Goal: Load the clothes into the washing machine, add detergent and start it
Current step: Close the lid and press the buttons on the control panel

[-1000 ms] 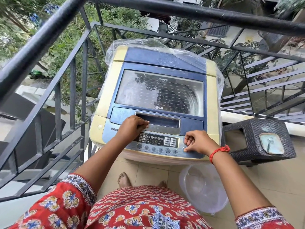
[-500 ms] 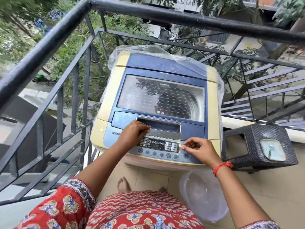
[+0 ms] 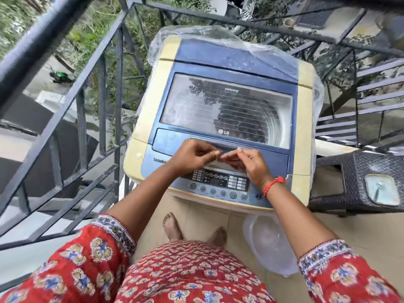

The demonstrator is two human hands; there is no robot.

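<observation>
Left hand and right hand meet fingertip to fingertip over the lid handle recess, at the front edge of the lid. Fingers on both are curled, tips close together. Can't tell if they pinch anything or just touch each other; nothing visible between them.

Just below the hands: control panel, along the front edge of the washing machine. Display shows some lit segments, unreadable. Button row sits under it, near the front lip.

Lid is down. Dark mass shows through the window on the right side of the drum, probably the clothes, partly masked by reflections. So the load looks to be in; detergent status not visible.

Plastic sheet is draped over the back edge. Clear tub sits on the floor by the front right corner, wicker stool to the right.

Judgement: start step is either done or pending. To do it well:
- confirm lid fully seated, else cycle may not run
- one fingertip, square on the start button, single firm press
- watch the display for a response before walking off
- keep sleeves off the neighbouring buttons
</observation>
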